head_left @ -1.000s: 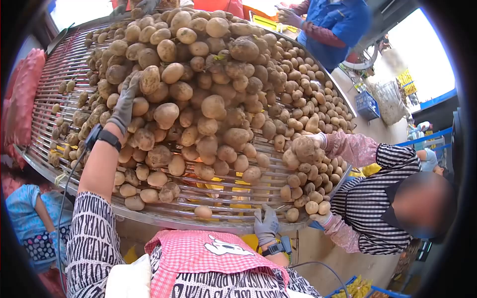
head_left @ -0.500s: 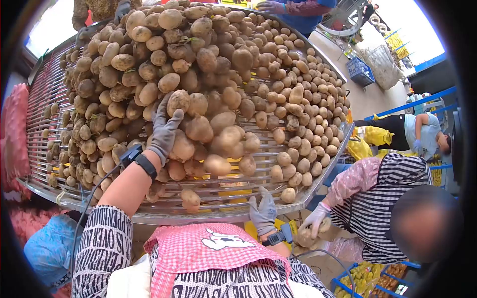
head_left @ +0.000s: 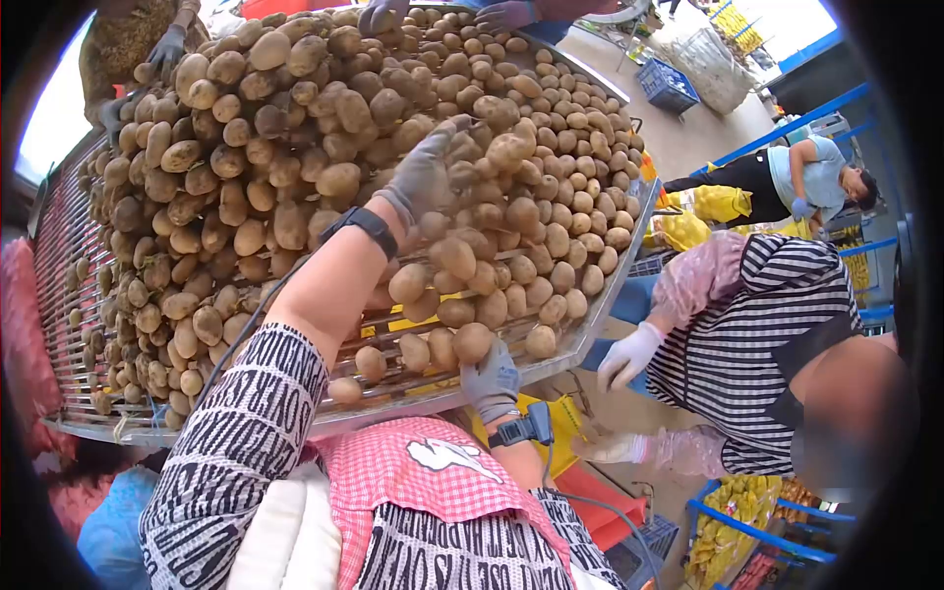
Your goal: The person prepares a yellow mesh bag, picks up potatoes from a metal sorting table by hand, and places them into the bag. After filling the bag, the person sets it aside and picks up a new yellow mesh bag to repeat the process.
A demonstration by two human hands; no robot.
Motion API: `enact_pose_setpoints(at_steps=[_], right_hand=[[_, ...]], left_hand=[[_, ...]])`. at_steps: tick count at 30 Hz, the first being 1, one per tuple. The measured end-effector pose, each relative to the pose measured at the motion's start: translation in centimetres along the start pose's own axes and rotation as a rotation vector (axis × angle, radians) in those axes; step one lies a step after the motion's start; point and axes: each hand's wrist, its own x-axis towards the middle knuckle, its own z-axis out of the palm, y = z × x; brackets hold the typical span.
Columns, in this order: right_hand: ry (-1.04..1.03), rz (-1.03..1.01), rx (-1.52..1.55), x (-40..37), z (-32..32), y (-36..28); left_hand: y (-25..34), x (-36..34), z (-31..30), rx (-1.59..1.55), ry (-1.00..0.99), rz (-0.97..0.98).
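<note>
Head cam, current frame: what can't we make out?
All head view:
Left hand: motion blur hides whether it grips anything.
Right hand: a potato hides its fingertips.
Striped co-worker's lower hand: blurred.
Slatted rack's middle: covered by potato pile.
Pink mesh sack: cut off at left edge.

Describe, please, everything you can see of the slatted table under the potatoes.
The slatted table has a shiny, metallic-looking rim around narrow parallel bars, yellow showing through gaps near the front. Potatoes cover most of it, heaped high at left and centre, lower toward the right; bare bars show at the far left. The left hand reaches over the potatoes; the right hand is at the near rim.
</note>
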Motion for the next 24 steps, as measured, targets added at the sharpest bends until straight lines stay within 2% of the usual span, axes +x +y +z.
enact_pose_setpoints(at_steps=[1, 3, 5, 6, 7, 8, 9, 10, 11, 13, 15, 17, 19, 21, 23, 24], right_hand=[[0.037, -0.029, 0.018, 0.2, 0.0, -0.3], [-0.025, -0.004, 0.03, 0.6, -0.1, -0.5], [0.05, -0.022, 0.059, 0.5, 0.0, -0.5], [0.052, -0.014, 0.061, 0.4, 0.2, -0.4], [0.033, -0.024, 0.065, 0.4, 0.2, -0.5], [0.039, -0.011, 0.062, 0.4, 0.1, -0.7], [0.043, 0.001, 0.057, 0.3, 0.0, -0.9], [0.063, -0.035, 0.068, 0.3, 0.1, -1.0], [0.075, -0.066, 0.049, 0.4, 0.1, -0.9], [0.098, -0.133, -0.032, 0.7, 0.3, -0.6], [0.115, -0.231, -0.142, 1.0, 0.8, 0.2], [0.141, -0.343, -0.251, 1.0, 1.5, 1.0], [0.169, -0.44, -0.349, 0.9, 2.0, 1.3], [0.18, -0.483, -0.38, 0.7, 2.2, 1.5], [0.098, -0.183, -0.156, 0.1, 2.1, 1.3], [0.127, -0.22, -0.048, 0.1, 2.3, 1.4]], left_hand=[[1.5, -1.2, -0.9, 0.048, -0.036, 0.142], [5.2, -6.4, -3.0, 0.653, 0.168, 0.417], [9.5, -12.1, -8.6, 1.415, 0.436, 0.747], [11.5, -15.9, -10.7, 1.4, 0.559, 0.839], [14.2, -19.8, -14.3, 1.567, 0.647, 0.855], [15.8, -23.7, -18.9, 1.524, 0.887, 0.765], [17.6, -27.8, -22.2, 1.479, 1.1, 0.545], [18.3, -31.2, -25.6, 1.381, 1.218, 0.392], [18.6, -34.9, -30.2, 1.867, 1.249, 0.292], [15.5, -35.5, -23.6, 2.301, 1.16, 0.085], [11.1, -34.6, -23.2, 2.259, 1.128, 0.106], [9.8, -33.8, -19.4, 1.998, 0.931, 0.057], [8.1, -33.0, -17.6, 1.895, 0.947, 0.1], [6.2, -32.8, -15.3, 1.955, 0.893, 0.188], [4.7, -32.1, -12.4, 1.902, 0.819, 0.15], [3.9, -31.2, -11.2, 1.801, 0.78, 0.064]])
